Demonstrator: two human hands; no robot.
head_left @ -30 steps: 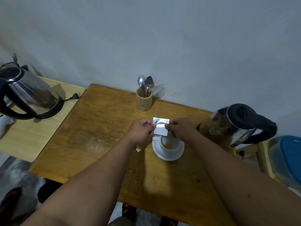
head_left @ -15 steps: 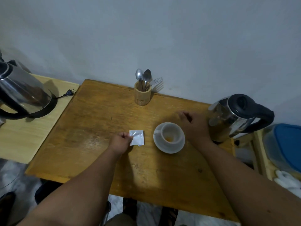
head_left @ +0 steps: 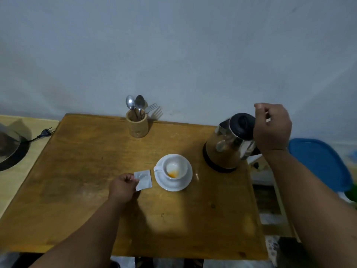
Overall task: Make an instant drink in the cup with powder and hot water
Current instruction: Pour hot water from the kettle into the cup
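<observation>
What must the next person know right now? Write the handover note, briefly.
Left hand: pinching the sachet at its left edge, low on the table, just left of the saucer.
Right hand: at the handle side of the kettle; grip cannot be confirmed.
Cup: on its saucer, orange powder in the bottom, no water visible.
Done: powder in the cup.
Left: pour hot water, take a spoon from the wooden holder, stir. Probably let go of the sachet first.
</observation>
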